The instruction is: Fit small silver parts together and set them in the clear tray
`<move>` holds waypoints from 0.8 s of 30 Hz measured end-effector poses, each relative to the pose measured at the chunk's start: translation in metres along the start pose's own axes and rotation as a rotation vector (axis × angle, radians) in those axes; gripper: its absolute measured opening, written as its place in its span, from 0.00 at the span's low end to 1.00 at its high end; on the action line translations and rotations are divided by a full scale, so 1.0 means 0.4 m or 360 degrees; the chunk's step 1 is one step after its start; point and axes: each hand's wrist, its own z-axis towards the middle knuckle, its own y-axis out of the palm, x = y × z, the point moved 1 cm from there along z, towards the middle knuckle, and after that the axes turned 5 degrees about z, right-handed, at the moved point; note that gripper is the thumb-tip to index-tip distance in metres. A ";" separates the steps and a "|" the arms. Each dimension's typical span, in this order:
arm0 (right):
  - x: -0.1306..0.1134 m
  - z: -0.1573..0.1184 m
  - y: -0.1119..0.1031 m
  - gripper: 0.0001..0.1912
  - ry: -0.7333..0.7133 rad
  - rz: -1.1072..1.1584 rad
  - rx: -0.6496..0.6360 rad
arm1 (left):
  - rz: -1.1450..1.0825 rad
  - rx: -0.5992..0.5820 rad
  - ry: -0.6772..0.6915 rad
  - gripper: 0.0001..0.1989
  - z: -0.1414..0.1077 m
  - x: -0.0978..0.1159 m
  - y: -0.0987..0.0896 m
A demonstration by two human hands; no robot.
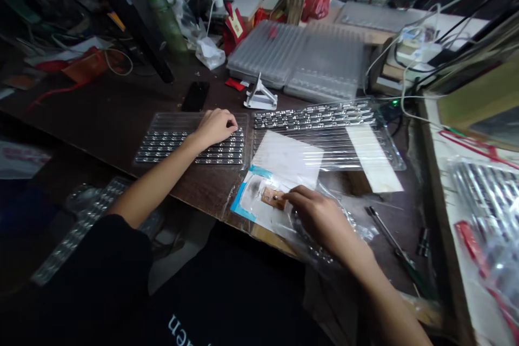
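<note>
My left hand (217,126) rests over a clear plastic tray (170,120) holding rows of shiny metal parts (221,155). Its fingers are curled together at the upper right end of the rows, and whatever they pinch is hidden. Near the table's front edge, the closed fingers of my right hand (314,211) meet the right end of a small brown block (269,198). A small shiny piece sits on that block beside the fingertips; I cannot make out what they grip. Under the block lies a white board (275,221) edged with blue tape (242,203).
A second clear tray (391,148) holds chained metal parts (316,114), with a white strip (375,157) across it. Stacked clear trays (263,51), a white stand (261,96) and a phone (195,96) lie behind. At right are a long thin tool (391,238) and cables.
</note>
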 end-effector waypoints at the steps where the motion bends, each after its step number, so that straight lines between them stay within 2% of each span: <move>1: 0.012 -0.018 -0.020 0.17 0.0072 -0.0027 -0.0037 | 0.0018 -0.0018 0.0007 0.02 0.001 -0.004 -0.004; 5: 0.044 -0.081 -0.071 0.10 0.0473 -0.0207 -0.0210 | 0.0142 -0.0053 0.0037 0.03 -0.002 0.020 -0.023; 8: 0.039 -0.089 -0.068 0.08 0.0607 -0.0268 -0.0390 | 0.0067 -0.0054 0.0122 0.06 0.006 0.094 -0.028; 13: 0.029 -0.058 -0.038 0.11 0.0557 -0.0333 -0.0460 | -0.0151 -0.0003 0.0325 0.08 0.063 0.251 0.006; 16: 0.038 -0.055 -0.033 0.12 0.0497 -0.0242 -0.0449 | -0.0086 0.0037 0.0403 0.07 0.106 0.313 0.041; 20: 0.048 -0.064 -0.043 0.12 0.0432 -0.0055 -0.0401 | -0.0008 0.0044 0.0465 0.06 0.131 0.338 0.059; 22: 0.050 -0.067 -0.047 0.12 0.0403 -0.0005 -0.0394 | -0.0104 0.0046 0.0427 0.04 0.114 0.337 0.046; 24: 0.052 -0.067 -0.048 0.13 0.0345 0.0067 -0.0365 | -0.0315 0.0035 0.0381 0.05 0.070 0.336 0.021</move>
